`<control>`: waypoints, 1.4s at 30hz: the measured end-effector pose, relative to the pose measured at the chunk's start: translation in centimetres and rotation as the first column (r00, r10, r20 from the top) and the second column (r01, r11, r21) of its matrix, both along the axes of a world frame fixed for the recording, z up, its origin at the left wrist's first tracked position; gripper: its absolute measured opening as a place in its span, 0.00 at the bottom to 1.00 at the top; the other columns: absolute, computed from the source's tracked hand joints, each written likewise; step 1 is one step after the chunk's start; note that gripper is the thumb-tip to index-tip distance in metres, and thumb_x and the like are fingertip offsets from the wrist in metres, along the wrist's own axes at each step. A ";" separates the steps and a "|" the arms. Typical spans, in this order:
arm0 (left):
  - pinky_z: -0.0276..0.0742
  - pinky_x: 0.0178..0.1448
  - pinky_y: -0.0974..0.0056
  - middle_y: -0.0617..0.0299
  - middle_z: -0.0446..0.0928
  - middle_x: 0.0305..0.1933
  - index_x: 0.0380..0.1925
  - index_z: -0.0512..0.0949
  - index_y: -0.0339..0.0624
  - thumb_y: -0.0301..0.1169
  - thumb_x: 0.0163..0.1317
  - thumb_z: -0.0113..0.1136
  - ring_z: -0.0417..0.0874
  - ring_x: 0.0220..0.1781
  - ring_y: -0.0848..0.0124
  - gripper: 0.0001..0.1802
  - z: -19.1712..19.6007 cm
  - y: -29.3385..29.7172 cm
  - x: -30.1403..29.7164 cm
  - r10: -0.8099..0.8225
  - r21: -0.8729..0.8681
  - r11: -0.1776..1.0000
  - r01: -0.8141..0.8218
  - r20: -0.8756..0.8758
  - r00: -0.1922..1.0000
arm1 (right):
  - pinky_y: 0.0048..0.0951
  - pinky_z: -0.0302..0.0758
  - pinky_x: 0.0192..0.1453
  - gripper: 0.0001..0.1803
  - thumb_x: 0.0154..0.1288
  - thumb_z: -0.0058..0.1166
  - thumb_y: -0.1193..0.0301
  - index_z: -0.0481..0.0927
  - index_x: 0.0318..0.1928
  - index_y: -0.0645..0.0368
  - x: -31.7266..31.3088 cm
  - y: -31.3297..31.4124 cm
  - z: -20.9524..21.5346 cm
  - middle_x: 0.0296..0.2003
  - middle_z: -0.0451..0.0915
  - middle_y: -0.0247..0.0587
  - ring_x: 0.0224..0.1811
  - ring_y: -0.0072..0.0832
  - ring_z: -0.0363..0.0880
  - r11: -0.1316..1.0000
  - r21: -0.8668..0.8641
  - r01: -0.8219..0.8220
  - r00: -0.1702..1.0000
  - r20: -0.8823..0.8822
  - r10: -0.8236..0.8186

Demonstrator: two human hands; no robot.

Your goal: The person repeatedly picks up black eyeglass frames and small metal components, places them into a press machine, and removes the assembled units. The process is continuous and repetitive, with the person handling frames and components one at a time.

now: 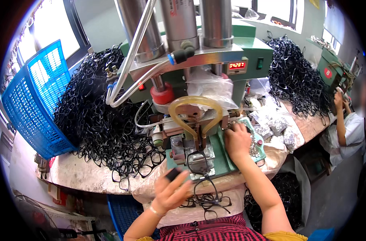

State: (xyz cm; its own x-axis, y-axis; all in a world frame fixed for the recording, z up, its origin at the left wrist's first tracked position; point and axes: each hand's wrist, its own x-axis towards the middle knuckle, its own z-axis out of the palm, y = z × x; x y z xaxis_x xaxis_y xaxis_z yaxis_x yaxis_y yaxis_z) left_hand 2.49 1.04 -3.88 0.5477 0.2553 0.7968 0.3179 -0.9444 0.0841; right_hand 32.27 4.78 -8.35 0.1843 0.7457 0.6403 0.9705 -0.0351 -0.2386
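Observation:
My left hand (169, 193) hovers left of the machine's front with fingers stretched apart, slightly blurred. A black cover-like patch (173, 174) shows at one of its fingertips. Beside it, a black eyeglass frame (197, 161) hangs from the metal fixture of the green press (219, 154), its lower part reaching past the table edge. My right hand (237, 140) rests on the tray of small metal parts (254, 146) at the press's right side. Its fingers are curled; the tips are hidden, so whatever they pinch cannot be made out. More black frames (210, 203) lie on the cloth over my lap.
Large heaps of black eyeglass frames (98, 108) flank the press, with a blue basket (32, 100) tipped at the left. A yellowish hose (196, 100) loops above the fixture. Bags of small parts (277, 124) lie at right. A co-worker's arm (340, 124) is at another machine.

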 end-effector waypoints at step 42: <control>0.81 0.43 0.63 0.46 0.80 0.40 0.42 0.61 0.42 0.45 0.80 0.39 0.81 0.37 0.65 0.16 8.2 3.4 0.7 -0.069 -0.434 0.742 0.511 0.709 0.702 | 0.22 0.74 0.53 0.26 0.56 0.64 0.84 0.71 0.55 0.67 -8.1 -3.9 6.7 0.43 0.80 0.37 0.44 0.19 0.78 0.879 0.344 -0.330 0.092 -0.915 0.392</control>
